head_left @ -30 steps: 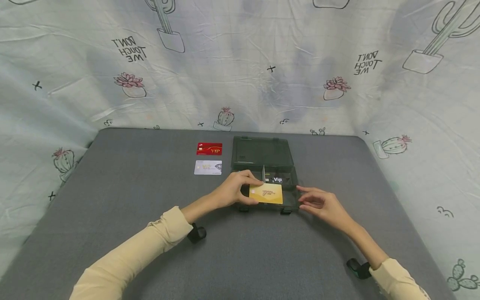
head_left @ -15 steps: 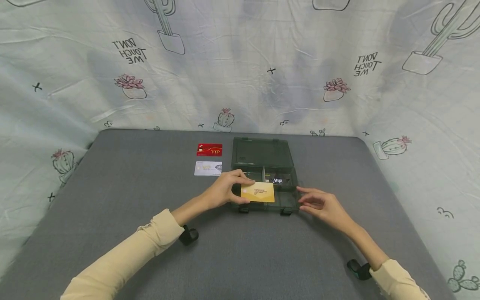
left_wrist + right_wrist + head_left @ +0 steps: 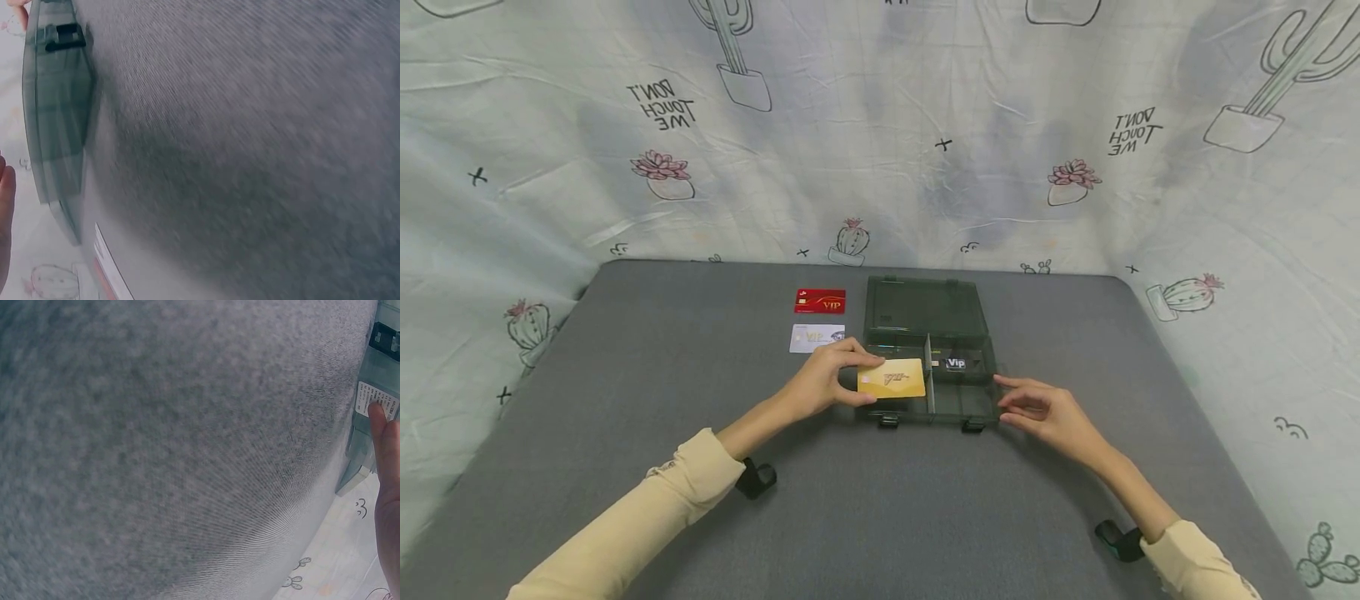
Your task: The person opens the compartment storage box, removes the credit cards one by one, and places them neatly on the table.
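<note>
My left hand pinches a yellow card by its left end, thumb below and fingers above. The card overlaps the left front compartment of a dark green see-through box whose lid lies back, away from me. A black card marked "Vip" lies in the box's right rear compartment. At the box's right side rests my right hand, its fingertips at the wall and its fingers loosely bent. In the right wrist view, a finger touches a white label on the box wall.
Left of the box, a red VIP card lies flat behind a silver-white card. Two black latches face me on the box front. The grey tabletop ends at a printed cloth backdrop.
My left hand has moved left with the yellow card, from over the box's middle and right to its left half. My right hand has stayed at the box's side.
</note>
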`<state>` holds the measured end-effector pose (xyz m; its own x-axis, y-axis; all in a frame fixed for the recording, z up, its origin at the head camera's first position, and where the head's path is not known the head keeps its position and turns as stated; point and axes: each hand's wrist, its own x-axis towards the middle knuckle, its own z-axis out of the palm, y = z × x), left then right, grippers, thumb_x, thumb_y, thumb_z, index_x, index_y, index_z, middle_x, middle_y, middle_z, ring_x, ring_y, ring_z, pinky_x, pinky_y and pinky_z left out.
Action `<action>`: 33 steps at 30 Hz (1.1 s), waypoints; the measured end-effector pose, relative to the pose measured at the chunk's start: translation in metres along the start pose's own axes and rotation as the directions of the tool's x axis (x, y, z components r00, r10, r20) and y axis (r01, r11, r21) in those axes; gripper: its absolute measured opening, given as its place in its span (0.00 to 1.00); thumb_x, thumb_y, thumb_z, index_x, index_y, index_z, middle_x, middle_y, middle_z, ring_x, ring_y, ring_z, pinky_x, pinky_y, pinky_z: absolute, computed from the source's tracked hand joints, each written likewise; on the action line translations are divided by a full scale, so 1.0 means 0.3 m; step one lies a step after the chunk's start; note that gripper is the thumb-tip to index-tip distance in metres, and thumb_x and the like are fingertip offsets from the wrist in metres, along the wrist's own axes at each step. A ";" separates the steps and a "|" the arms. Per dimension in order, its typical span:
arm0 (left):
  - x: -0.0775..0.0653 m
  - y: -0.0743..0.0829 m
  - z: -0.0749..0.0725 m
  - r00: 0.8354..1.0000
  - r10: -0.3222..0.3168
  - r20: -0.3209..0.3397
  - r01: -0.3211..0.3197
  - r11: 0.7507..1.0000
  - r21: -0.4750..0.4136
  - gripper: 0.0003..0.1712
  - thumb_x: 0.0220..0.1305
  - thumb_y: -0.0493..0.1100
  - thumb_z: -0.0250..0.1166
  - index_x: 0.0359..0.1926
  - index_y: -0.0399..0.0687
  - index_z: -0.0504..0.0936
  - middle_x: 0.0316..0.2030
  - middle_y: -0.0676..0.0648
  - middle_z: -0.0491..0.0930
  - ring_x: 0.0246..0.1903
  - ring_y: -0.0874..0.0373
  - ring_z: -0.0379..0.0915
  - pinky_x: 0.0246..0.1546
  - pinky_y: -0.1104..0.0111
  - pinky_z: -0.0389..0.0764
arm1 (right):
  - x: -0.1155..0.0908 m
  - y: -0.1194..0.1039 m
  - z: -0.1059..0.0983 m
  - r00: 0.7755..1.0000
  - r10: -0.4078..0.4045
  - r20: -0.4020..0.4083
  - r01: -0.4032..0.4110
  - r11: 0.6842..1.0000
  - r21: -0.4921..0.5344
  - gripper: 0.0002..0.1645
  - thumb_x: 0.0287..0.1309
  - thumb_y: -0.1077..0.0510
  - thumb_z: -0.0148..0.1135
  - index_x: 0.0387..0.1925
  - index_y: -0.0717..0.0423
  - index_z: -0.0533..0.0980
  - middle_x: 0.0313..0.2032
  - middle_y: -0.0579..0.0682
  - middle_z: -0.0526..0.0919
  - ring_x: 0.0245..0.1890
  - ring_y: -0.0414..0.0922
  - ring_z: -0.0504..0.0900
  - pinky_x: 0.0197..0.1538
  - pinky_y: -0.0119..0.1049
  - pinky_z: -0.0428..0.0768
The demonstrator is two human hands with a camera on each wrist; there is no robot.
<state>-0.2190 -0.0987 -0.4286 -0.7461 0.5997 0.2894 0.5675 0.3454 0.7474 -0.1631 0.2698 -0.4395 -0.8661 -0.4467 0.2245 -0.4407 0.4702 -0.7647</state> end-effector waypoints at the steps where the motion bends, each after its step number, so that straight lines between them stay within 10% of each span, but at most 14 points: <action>1: -0.006 -0.002 -0.006 1.000 -0.008 -0.007 0.008 1.000 -0.001 0.28 0.45 0.37 0.78 0.51 0.38 0.83 0.39 0.50 0.78 0.40 0.57 0.72 0.39 0.62 0.77 | -0.001 0.000 0.000 1.000 0.000 0.000 0.000 1.000 0.000 0.10 0.50 0.68 0.69 0.37 0.62 0.81 0.55 0.64 0.77 0.47 0.47 0.82 0.43 0.31 0.81; 33: -0.186 -0.099 -0.174 0.994 -0.102 -0.033 0.105 0.989 0.105 0.33 0.42 0.33 0.79 0.54 0.37 0.80 0.44 0.45 0.77 0.42 0.53 0.70 0.38 0.58 0.78 | -0.003 0.000 -0.006 0.999 -0.037 0.004 0.037 0.999 -0.025 0.10 0.50 0.68 0.70 0.37 0.61 0.81 0.55 0.64 0.77 0.46 0.45 0.83 0.42 0.32 0.81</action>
<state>-0.2125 -0.1800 -0.4358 -0.8114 0.5369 0.2309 0.5190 0.4803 0.7071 -0.1629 0.2716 -0.4386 -0.8484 -0.4664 0.2505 -0.4783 0.4725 -0.7403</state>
